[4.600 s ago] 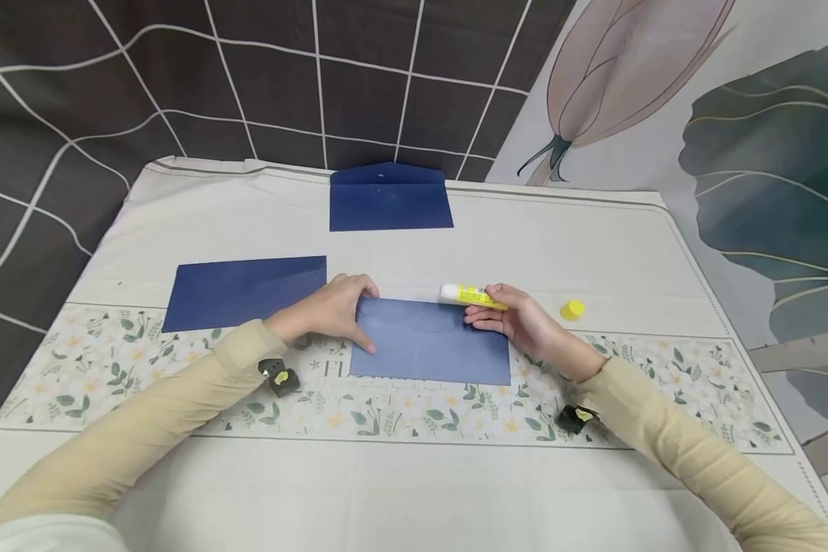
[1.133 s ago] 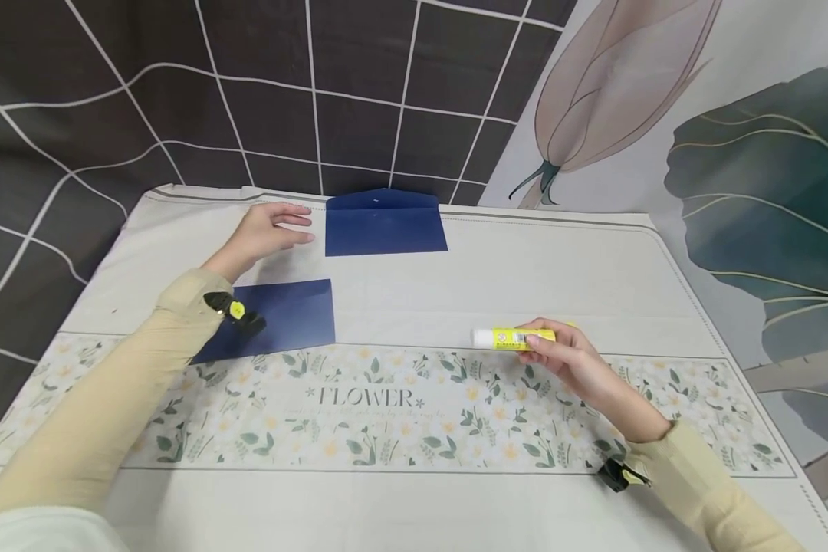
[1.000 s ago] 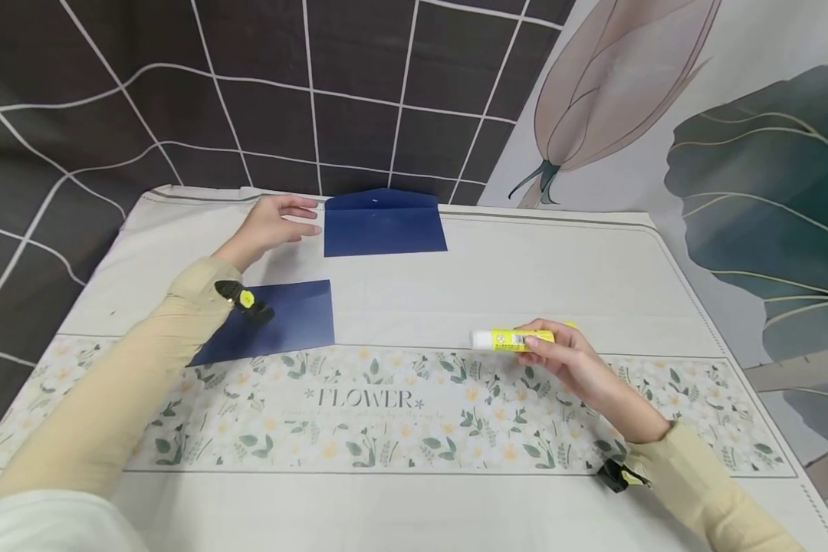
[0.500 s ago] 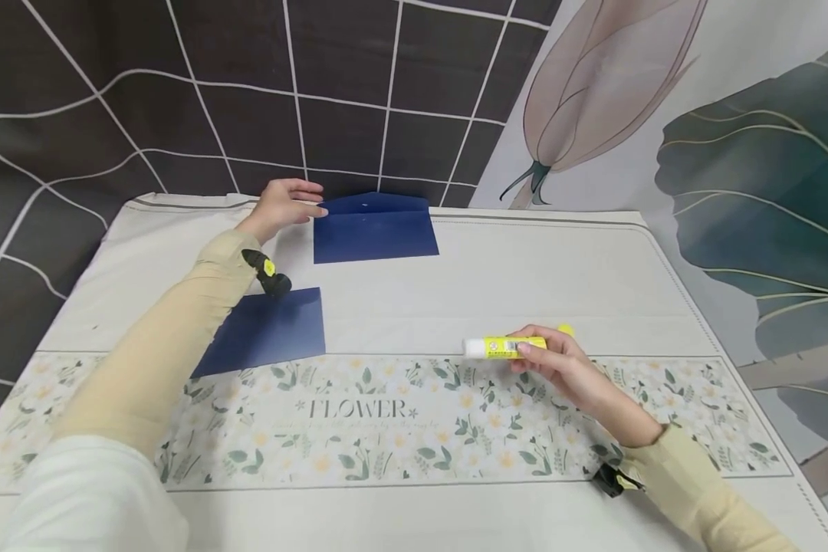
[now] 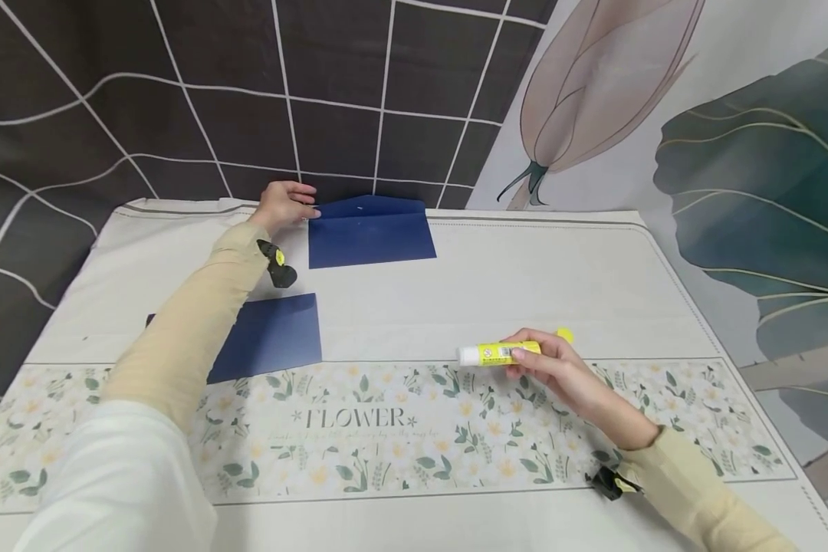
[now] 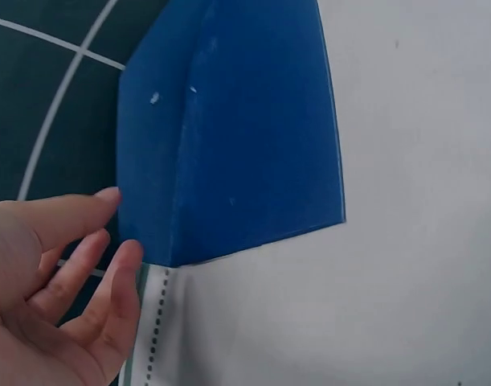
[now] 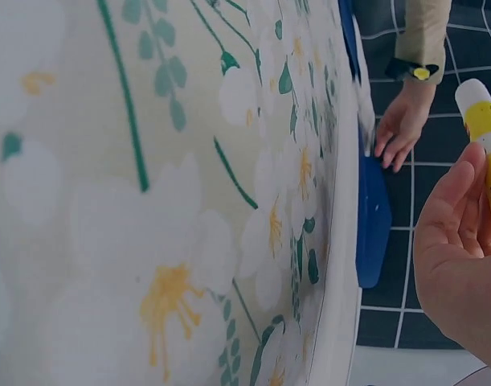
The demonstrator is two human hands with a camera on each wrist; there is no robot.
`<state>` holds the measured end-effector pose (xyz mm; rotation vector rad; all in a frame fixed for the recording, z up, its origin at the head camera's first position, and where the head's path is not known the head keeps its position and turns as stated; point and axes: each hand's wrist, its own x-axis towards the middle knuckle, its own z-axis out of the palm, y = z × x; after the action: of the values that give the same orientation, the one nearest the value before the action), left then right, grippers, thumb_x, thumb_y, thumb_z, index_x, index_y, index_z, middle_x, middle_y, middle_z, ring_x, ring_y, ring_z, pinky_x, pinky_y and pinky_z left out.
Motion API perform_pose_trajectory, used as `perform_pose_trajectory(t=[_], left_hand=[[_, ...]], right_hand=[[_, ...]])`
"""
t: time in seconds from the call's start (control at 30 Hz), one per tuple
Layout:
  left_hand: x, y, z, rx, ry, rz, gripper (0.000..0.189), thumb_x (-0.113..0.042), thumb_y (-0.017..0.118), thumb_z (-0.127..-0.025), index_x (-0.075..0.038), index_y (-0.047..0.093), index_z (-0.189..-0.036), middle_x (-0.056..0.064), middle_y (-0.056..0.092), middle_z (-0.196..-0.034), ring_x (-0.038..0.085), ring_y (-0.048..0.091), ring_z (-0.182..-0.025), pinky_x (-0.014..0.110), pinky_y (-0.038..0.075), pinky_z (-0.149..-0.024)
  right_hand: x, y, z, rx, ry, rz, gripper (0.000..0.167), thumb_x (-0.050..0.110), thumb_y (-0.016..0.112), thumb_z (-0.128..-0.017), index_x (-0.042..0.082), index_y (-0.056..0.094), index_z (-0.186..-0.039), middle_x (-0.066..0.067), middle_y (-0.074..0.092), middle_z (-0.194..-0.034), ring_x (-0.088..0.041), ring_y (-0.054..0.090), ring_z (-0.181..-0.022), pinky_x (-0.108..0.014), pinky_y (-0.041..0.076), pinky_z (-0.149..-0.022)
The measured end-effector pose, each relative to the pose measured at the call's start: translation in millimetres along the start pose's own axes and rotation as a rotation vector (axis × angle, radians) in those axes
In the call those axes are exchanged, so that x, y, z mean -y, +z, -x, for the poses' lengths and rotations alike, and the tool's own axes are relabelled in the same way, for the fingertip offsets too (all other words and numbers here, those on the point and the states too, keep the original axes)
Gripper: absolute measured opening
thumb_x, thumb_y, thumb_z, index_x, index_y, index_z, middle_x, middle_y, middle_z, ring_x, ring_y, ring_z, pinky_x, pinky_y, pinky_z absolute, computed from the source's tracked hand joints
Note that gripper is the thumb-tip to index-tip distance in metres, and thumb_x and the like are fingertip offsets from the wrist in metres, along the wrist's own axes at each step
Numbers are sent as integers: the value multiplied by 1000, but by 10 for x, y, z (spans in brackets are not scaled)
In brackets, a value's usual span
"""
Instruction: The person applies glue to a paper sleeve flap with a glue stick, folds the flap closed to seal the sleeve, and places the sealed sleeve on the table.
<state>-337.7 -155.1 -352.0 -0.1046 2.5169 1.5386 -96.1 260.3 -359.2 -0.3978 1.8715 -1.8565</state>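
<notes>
"What's the right hand (image 5: 555, 366) holding?"
"It's clamping a white-and-yellow glue stick (image 5: 491, 353), right of centre."
"And the left hand (image 5: 285, 205)?"
"Curving, fingertips apart, by the navy envelope (image 5: 372, 240), which is lying flap-open at upper centre."

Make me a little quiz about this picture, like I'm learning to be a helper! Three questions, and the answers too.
1. What is the right hand holding?
A) a pair of scissors
B) a glue stick
C) a paintbrush

2. True or false: the flap of the far blue envelope is open.

3. Fill in the blank: the big printed word on the tablecloth is ____.

Key: 1. B; 2. True; 3. FLOWER
</notes>
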Motion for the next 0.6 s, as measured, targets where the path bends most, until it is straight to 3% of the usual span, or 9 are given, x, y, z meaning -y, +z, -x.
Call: perform_pose_trajectory(t=[0.23,0.33,0.43,0.5,0.6], left_hand=[[81,49,-91,-9,-29,-56,48,0,68,-83,1,57,-130,21,61,-128,-8,54,-54,11,47,-54],[118,71,-111,-21,-29,-91,43,0,65,-84,2,60,-126,11,73,-100,-6,52,-51,11,45,-51],[151,89,-128,-36,-34,-118,37,-1,64,-85,3,63,-122,-8,65,-65,-5,51,-49,10,43,-50],[167,94,-137,-40,-32,-136,34,-4,63,-87,5,64,-120,-16,56,-54,-5,50,-49,10,42,-49],[181,111,-152,-48,-31,-158,30,-8,64,-89,5,66,-116,-17,54,-51,-4,50,-49,10,41,-49]], right_hand=[[-1,16,-26,6,6,-5,25,6,43,-99,18,63,-106,6,65,-100,-8,62,-83,-26,49,-83],[-3,19,-18,7,9,-15,25,6,43,-99,18,64,-106,6,65,-101,-7,62,-83,-26,49,-84],[-2,17,-11,2,6,-13,25,6,43,-99,18,63,-106,6,65,-101,-7,62,-83,-26,50,-83],[-3,14,-7,-3,4,-7,24,6,43,-99,18,63,-106,6,65,-101,-8,63,-83,-26,50,-83],[-4,10,-1,-9,6,2,24,6,43,-99,18,63,-106,6,65,-101,-8,62,-83,-26,50,-82]])
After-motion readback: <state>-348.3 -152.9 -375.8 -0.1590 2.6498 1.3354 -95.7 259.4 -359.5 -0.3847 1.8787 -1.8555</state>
